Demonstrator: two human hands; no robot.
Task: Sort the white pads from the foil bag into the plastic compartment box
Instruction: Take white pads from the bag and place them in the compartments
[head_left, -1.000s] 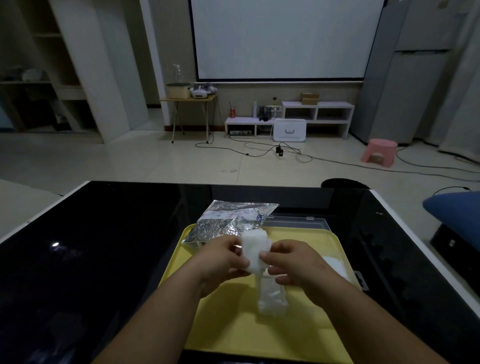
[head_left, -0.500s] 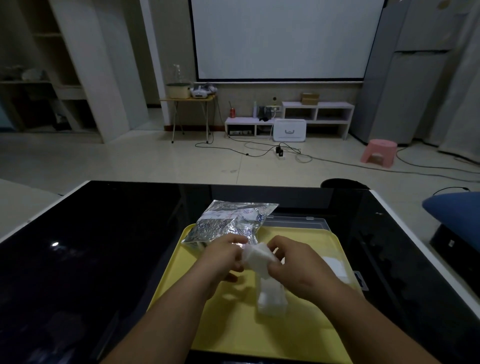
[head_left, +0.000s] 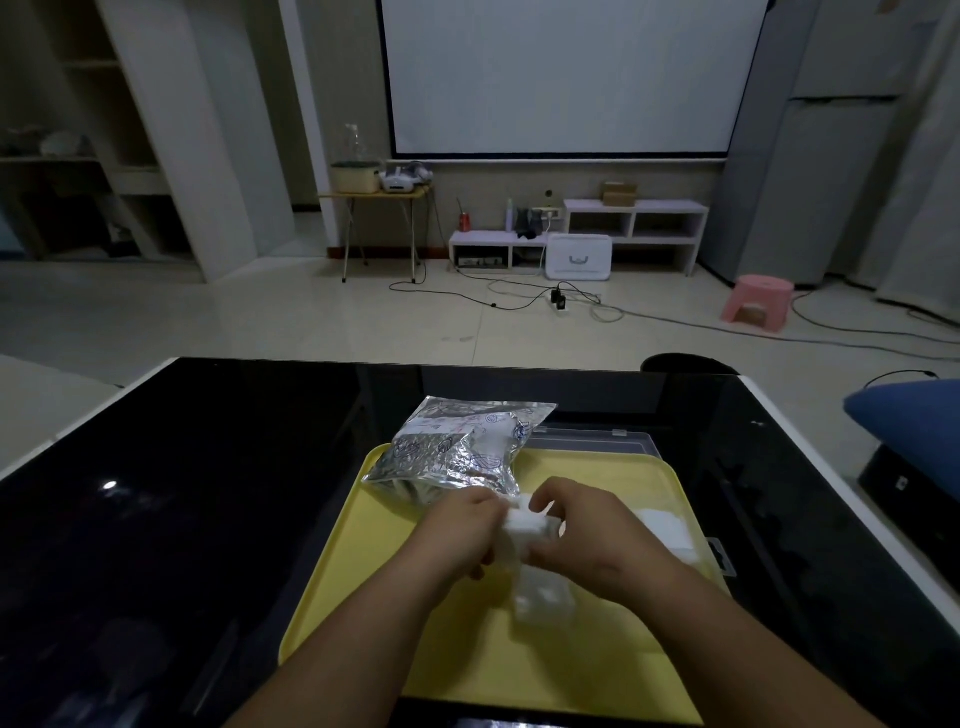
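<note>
White pad (head_left: 524, 522) lower than before, between left hand (head_left: 462, 530) and right hand (head_left: 589, 538).

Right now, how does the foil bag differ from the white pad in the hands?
The foil bag is shiny, crinkled silver; the white pad is plain and matte. The bag lies on the yellow tray, far left; the pad is pinched between left hand and right hand. The bag looks far larger. Both are over the tray.
</note>
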